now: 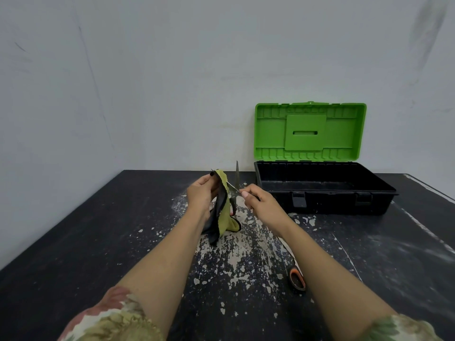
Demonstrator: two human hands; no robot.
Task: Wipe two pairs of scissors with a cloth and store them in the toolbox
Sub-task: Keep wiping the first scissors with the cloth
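Left hand [200, 193] pinches cloth [222, 212]; right hand [258, 200] grips scissors [237, 179].

Scissors [236, 179]: bare metal blades, slight sheen. Cloth [222, 212] soft and matt, yellow-green one face, black the other; toolbox [322, 190] moulded plastic, matt black base with dusty floor, green lid [310, 131] smooth semi-gloss. Bench [98, 242] black coating, matt, worn through in rough pale flakes mid-surface; second scissors' handle [297, 279] black-and-orange plastic.
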